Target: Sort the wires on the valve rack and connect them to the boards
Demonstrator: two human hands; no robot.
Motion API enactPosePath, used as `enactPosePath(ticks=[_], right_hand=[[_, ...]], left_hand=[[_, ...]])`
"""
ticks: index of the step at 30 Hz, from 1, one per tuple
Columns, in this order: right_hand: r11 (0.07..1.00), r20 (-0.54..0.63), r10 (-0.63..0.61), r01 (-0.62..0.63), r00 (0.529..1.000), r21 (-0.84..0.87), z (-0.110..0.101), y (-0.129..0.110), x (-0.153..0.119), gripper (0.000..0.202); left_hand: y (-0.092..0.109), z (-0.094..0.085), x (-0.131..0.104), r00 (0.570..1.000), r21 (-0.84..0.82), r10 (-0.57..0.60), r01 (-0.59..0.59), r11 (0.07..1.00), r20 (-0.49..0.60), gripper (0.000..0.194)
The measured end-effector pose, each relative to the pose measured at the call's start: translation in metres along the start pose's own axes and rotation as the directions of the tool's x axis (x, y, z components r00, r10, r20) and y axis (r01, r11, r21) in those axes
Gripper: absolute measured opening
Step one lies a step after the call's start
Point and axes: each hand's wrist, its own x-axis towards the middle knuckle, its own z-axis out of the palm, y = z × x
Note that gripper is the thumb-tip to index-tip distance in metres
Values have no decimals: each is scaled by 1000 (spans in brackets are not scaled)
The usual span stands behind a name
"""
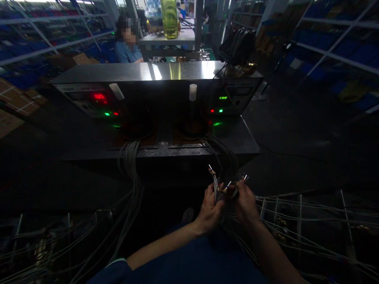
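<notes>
My left hand [209, 211] is closed around a few grey cables [215, 184], whose ends carry small brass-coloured parts and thin bright tips pointing up. Close beside it, my right hand [246, 202] pinches more cable ends [240, 181] with similar bright tips. Both hands are in front of the metal bench, below its front edge. The light is dim, so the exact kind of end parts cannot be made out. Grey cables [223, 146] run from the right round plate of the bench down toward my hands.
A metal bench unit [166, 73] has a red display [99, 96] and a green display [223, 98]. A cable bundle [132, 169] hangs from its left side. Racks with cables [299, 221] stand low on both sides. A person [128, 43] sits behind the bench.
</notes>
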Motion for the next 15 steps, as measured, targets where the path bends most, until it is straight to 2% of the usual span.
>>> enactPosePath(ticks=[1, 3, 5, 7, 9, 12, 13, 15], right_hand=[[999, 19, 22, -21, 1000, -35, -1, -4, 2, 48], [983, 116, 148, -132, 982, -129, -1, -11, 3, 45], [942, 202, 309, -270, 929, -200, -2, -17, 3, 43], [912, 235, 400, -359, 886, -200, -1, -20, 3, 42], [902, 258, 431, -405, 864, -151, 0, -20, 2, 40], [899, 281, 423, -438, 861, -13, 4, -18, 1, 36], [890, 289, 425, -454, 858, 40, 5, -18, 1, 35], [860, 291, 444, -494, 847, 126, 6, -17, 0, 33]], left_hand=[[1, 0, -2, 999, 44, 25, -26, 999, 33, 33], [3, 1, -5, 994, 94, 48, -57, 994, 96, 30], [4, -1, -8, 989, 144, 55, -75, 987, 135, 27], [3, -3, -9, 980, 186, 57, -93, 978, 189, 27], [1, -5, -11, 962, 207, 44, -102, 973, 268, 28], [-3, -7, -11, 942, 236, 25, -109, 966, 334, 28], [-5, -7, -11, 945, 251, 25, -112, 961, 325, 26], [-8, -7, -11, 970, 281, 29, -99, 955, 241, 16]])
